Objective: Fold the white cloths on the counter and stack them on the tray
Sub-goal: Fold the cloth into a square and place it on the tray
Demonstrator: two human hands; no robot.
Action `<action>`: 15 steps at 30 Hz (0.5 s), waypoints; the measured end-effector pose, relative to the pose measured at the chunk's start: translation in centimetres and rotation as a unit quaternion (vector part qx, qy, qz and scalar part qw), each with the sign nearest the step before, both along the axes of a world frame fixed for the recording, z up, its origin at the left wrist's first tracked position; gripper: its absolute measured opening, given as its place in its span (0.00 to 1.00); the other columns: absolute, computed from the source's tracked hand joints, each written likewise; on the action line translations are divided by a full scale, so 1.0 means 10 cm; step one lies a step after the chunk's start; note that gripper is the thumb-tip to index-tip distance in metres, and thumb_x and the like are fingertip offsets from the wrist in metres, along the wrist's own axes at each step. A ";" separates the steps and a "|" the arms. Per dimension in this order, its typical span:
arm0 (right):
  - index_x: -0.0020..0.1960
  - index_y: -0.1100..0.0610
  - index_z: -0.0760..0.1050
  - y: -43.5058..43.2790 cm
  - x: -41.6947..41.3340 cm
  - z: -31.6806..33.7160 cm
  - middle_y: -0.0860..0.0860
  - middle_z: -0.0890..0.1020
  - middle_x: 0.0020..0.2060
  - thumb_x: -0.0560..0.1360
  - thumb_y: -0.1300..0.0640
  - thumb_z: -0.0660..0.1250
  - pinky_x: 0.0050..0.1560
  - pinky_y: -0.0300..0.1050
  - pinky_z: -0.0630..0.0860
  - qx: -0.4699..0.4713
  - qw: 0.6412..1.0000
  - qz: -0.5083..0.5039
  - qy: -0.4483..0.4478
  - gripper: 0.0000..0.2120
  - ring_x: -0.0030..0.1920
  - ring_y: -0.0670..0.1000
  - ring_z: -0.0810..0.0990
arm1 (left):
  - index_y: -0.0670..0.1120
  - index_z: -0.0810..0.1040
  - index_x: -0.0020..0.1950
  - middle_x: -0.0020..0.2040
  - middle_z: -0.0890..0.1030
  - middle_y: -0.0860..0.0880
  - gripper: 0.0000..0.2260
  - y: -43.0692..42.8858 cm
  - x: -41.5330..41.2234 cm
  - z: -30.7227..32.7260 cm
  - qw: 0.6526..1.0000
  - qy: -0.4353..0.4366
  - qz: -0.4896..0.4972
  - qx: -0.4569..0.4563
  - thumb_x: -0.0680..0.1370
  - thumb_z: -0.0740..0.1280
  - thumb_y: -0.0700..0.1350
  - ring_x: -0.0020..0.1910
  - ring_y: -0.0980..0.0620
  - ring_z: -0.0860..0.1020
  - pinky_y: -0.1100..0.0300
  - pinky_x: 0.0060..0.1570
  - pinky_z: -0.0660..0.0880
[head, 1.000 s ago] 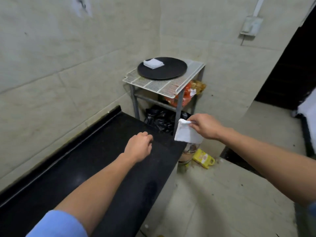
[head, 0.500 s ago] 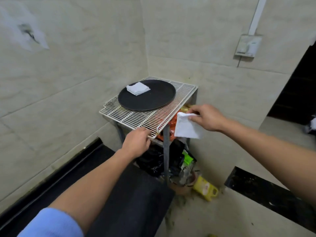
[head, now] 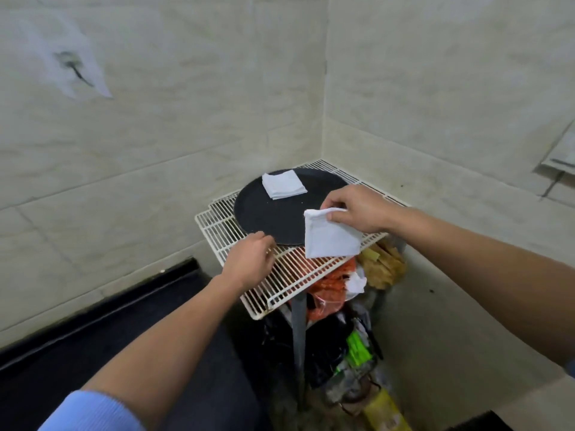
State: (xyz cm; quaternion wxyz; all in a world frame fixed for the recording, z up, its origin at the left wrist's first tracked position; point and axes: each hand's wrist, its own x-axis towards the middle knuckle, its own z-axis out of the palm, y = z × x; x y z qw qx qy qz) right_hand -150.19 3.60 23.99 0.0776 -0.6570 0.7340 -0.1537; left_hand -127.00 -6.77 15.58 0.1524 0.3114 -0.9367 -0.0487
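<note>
Head view looks down into a tiled corner where a white wire rack shelf [head: 289,275] carries a round black tray [head: 264,219]. My right hand [head: 357,209] pinches a folded white cloth square [head: 329,236] by its upper corner, thumb on the near face and fingers behind, so the cloth hangs limp over the tray's right rim and the rack wires beside it, touching neither as far as I can tell. My left hand [head: 249,259] hovers just above the rack at the tray's near rim, fingers loosely curled and gripping nothing; I cannot tell whether the fingertips touch the rim. On the tray's far-left part lies a small stack of folded white cloths [head: 283,184], flat and fairly square.

I judge the cloth light, soft and floppy: held by one corner its layers could slide apart or fall open, so it wants support along the folded edge or a flat palm under it before I let go. The stack will shift under a nudge, so I would lower the new piece straight down onto it rather than drag it across. Bags and wrappers [head: 336,290] crowd the space under the rack; the black counter [head: 109,346] runs along the wall at lower left.
</note>
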 end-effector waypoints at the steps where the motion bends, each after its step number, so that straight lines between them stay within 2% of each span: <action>1: 0.51 0.46 0.80 -0.13 -0.04 0.01 0.45 0.82 0.49 0.75 0.52 0.67 0.50 0.48 0.75 0.013 1.000 0.016 -0.004 0.06 0.48 0.47 0.78 | 0.47 0.78 0.56 0.51 0.78 0.49 0.09 -0.09 -0.04 0.00 1.000 -0.001 0.009 0.001 0.77 0.63 0.45 0.50 0.49 0.76 0.56 0.46 0.73; 5: 0.53 0.53 0.81 -0.61 -0.18 -0.04 0.45 0.80 0.47 0.75 0.56 0.68 0.47 0.42 0.71 0.043 0.996 0.072 -0.025 0.08 0.47 0.46 0.77 | 0.47 0.77 0.56 0.51 0.78 0.49 0.10 -0.46 -0.23 -0.04 0.999 -0.002 0.035 0.003 0.77 0.62 0.44 0.50 0.48 0.76 0.54 0.46 0.74; 8: 0.51 0.52 0.81 -0.97 -0.31 -0.13 0.45 0.79 0.44 0.75 0.57 0.68 0.45 0.40 0.71 0.077 0.991 0.082 -0.070 0.06 0.44 0.45 0.77 | 0.47 0.77 0.56 0.50 0.77 0.49 0.10 -0.70 -0.40 -0.09 0.999 -0.001 0.046 0.015 0.77 0.62 0.44 0.49 0.48 0.76 0.53 0.45 0.74; 11: 0.48 0.48 0.79 -1.34 -0.46 -0.24 0.45 0.79 0.45 0.75 0.56 0.68 0.48 0.42 0.74 0.106 0.986 0.088 -0.090 0.03 0.47 0.47 0.78 | 0.47 0.77 0.56 0.50 0.77 0.49 0.09 -0.88 -0.55 -0.15 0.998 -0.004 0.054 0.027 0.77 0.61 0.45 0.50 0.48 0.76 0.52 0.47 0.75; 15: 0.49 0.51 0.80 -1.81 -0.61 -0.45 0.44 0.80 0.43 0.75 0.57 0.69 0.47 0.40 0.73 0.132 0.983 0.096 -0.082 0.04 0.47 0.47 0.78 | 0.46 0.77 0.55 0.50 0.77 0.48 0.10 -1.04 -0.65 -0.27 0.997 -0.017 0.062 0.047 0.77 0.61 0.45 0.50 0.47 0.76 0.52 0.47 0.74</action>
